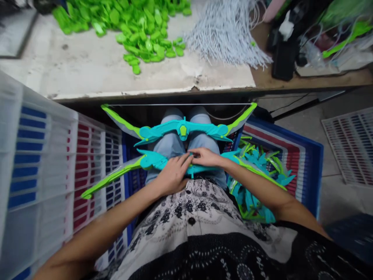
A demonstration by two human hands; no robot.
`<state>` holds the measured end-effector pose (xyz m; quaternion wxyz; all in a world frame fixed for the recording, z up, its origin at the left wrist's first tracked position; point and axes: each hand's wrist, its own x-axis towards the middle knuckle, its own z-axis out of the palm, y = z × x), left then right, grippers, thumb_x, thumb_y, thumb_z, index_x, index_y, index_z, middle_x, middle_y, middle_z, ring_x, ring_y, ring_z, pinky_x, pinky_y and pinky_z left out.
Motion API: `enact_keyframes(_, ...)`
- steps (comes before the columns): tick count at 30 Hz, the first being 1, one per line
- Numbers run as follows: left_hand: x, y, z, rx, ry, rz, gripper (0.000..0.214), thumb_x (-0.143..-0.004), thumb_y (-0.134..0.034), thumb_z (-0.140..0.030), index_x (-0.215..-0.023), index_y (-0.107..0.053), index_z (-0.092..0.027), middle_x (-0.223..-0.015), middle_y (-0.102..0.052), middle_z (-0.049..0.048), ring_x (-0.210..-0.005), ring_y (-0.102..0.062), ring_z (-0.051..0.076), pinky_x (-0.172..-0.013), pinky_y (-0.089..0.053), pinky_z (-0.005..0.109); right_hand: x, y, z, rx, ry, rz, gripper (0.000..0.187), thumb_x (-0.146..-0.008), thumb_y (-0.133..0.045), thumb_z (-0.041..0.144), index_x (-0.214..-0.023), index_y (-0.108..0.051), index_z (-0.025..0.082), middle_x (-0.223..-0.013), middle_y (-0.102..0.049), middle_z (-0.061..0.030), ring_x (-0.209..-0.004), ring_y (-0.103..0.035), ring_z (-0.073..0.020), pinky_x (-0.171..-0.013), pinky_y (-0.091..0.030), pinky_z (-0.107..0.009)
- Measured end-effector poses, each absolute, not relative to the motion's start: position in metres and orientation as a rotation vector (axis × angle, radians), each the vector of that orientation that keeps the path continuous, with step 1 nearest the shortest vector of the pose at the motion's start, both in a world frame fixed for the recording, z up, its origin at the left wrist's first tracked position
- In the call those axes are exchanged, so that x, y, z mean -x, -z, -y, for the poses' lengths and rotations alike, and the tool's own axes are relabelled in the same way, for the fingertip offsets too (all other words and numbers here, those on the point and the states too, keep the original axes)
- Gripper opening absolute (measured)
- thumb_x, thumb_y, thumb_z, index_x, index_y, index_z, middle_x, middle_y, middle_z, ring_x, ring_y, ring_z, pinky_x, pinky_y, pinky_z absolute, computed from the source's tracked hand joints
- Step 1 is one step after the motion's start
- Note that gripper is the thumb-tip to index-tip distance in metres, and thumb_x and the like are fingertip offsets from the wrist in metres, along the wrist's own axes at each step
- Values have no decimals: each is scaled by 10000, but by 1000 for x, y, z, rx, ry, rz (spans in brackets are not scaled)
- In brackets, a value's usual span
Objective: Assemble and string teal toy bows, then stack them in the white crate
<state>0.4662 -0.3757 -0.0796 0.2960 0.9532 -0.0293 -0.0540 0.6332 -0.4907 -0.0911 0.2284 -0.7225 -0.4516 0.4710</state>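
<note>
Two teal and lime-green toy bows lie across my lap. The farther bow (pixel 183 130) is strung and rests over my knees, untouched. The nearer bow (pixel 145 160) sits against my stomach. My left hand (pixel 171 175) lies on its middle with fingers curled over the grip. My right hand (pixel 205 156) presses on the same middle part, fingertips pinched together beside the left hand's fingers. What lies under the fingertips is hidden.
A blue crate (pixel 309 155) at my right holds several more bow parts (pixel 259 171). A white crate (pixel 52 163) stands at my left. On the table (pixel 87 74) ahead lie a heap of green plastic pieces (pixel 136 23) and a bundle of pale cords (pixel 230 31).
</note>
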Motion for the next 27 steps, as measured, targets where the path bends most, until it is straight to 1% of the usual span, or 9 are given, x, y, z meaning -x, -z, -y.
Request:
enact_keyframes(3,-469,80,370,-2541,279,76,759,-723,-560,-198,-1407,-245,-102,-1326,-473,201,-1150,-507,297,-909,-442,412,-656,67,464,1883,-1395,1657,241,-801,-533,203,-940,-720,142,-827,-713,-31,-738,-622,-161,-637,-426,-234)
enact_keyframes(5,-482,76,360,-2497,390,-5,645,-736,-544,-233,-1336,-345,-103,-1128,-601,157,-987,-589,262,-802,-465,350,-680,46,433,2027,-1082,1797,214,-804,-522,190,-843,-730,167,-799,-707,-34,-728,-617,-169,-648,-411,-251)
enact_keyframes(7,-496,68,346,-2423,490,-65,471,-760,-527,-300,-1200,-484,-137,-887,-648,79,-789,-609,224,-682,-438,298,-709,28,393,2226,-555,1696,244,-839,-481,197,-904,-715,176,-893,-698,-60,-834,-610,-196,-730,-416,-283)
enact_keyframes(9,-510,61,332,-2310,581,-51,322,-773,-520,-375,-1014,-581,-170,-717,-602,17,-656,-561,177,-592,-375,258,-741,18,347,2335,-121,1538,283,-881,-423,204,-991,-680,161,-1021,-657,-99,-979,-559,-232,-830,-407,-336)
enact_keyframes(13,-525,66,314,-2076,719,-59,300,-771,-513,-457,-772,-578,-165,-635,-509,-17,-594,-463,124,-529,-296,233,-796,21,263,2440,220,1421,319,-920,-341,207,-1001,-636,115,-1151,-562,-155,-1119,-433,-290,-911,-375,-439)
enact_keyframes(17,-528,92,314,-2014,632,-187,332,-768,-508,-479,-810,-557,-153,-715,-527,-5,-657,-479,133,-566,-307,236,-817,30,222,2467,228,1501,372,-931,-266,165,-927,-633,102,-1112,-569,-163,-1151,-406,-294,-949,-352,-477)
enact_keyframes(21,-530,109,314,-1977,605,-204,379,-756,-511,-530,-790,-550,-154,-717,-518,-2,-678,-478,148,-588,-312,249,-807,30,233,2406,161,1477,295,-907,-339,159,-888,-630,112,-1040,-608,-144,-1124,-461,-266,-972,-357,-438)
enact_keyframes(24,-533,111,312,-1924,631,-187,397,-751,-511,-555,-754,-539,-159,-694,-501,-9,-669,-461,145,-590,-318,253,-800,29,262,2366,-196,1246,226,-866,-434,225,-826,-631,124,-829,-637,-97,-870,-587,-217,-801,-464,-352)
enact_keyframes(27,-537,110,311,-1897,647,-177,399,-743,-521,-559,-746,-534,-160,-703,-503,-7,-670,-457,147,-590,-322,255,-804,30,289,2385,-379,1016,177,-800,-499,233,-730,-626,133,-649,-594,-57,-660,-590,-184,-651,-483,-314)
